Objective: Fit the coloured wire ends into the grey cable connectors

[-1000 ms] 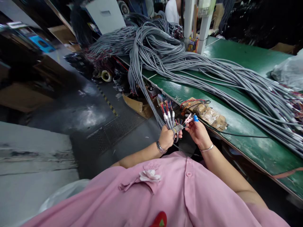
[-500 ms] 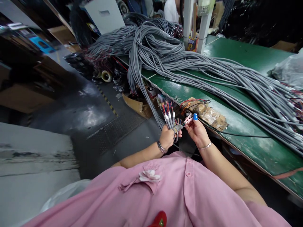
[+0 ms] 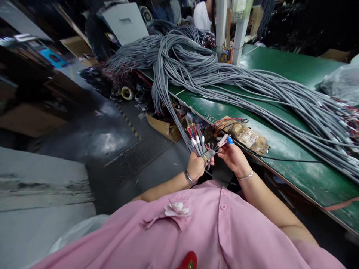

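My left hand (image 3: 196, 166) is closed round a bunch of grey cables (image 3: 198, 145). Their white-collared ends point up, with thin red, orange, blue and purple wires (image 3: 193, 130) fanning out. A grey knit cover with a yellow band (image 3: 206, 155) lies across the cables at my left thumb. Close on the right, my right hand (image 3: 234, 158) pinches thin coloured wires (image 3: 216, 148) that stick out beside the cover. A blue wrap (image 3: 230, 140) is on a right fingertip, and a pale pink piece (image 3: 223, 141) shows beside it, its kind unclear.
A large heap of grey cables (image 3: 190, 67) lies along the green table (image 3: 294, 186) and hangs over its edge. A taped brown cardboard piece (image 3: 249, 138) with black and red leads is near my right hand. An open carton (image 3: 162, 127) stands below. Another person (image 3: 201, 16) is at the back.
The cable ends in my left hand have tilted slightly left. My right hand has shifted a little, turning the pink piece, and stays at the thin wires.
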A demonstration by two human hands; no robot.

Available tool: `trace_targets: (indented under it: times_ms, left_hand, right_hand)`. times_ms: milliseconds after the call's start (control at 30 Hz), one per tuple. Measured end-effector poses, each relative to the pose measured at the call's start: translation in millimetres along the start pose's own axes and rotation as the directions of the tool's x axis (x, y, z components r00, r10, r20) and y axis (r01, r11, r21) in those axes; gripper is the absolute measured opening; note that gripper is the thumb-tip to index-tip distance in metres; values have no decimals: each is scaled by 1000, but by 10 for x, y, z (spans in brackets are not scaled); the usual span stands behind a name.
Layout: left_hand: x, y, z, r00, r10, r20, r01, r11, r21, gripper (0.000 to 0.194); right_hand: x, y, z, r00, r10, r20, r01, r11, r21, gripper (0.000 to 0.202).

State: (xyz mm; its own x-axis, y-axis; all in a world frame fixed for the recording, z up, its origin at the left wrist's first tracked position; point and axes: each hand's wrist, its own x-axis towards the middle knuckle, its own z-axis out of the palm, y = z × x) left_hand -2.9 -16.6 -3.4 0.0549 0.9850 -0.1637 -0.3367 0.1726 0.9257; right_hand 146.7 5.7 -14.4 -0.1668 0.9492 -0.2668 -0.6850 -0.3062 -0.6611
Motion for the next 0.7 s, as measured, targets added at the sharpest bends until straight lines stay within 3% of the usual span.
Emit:
trace_targets:
  times_ms: [533,700]
  left_hand:
    - [136,-48,88,998,-47,40,47,999,10,33]
    - [133,-43,84,997,-73,33,72,997,30,34]
  right_hand:
    - [120,59,-22,991,-110,-74,116,990,77,25]
    - [97,48,4,994,-97,-45,99,995,34,33]
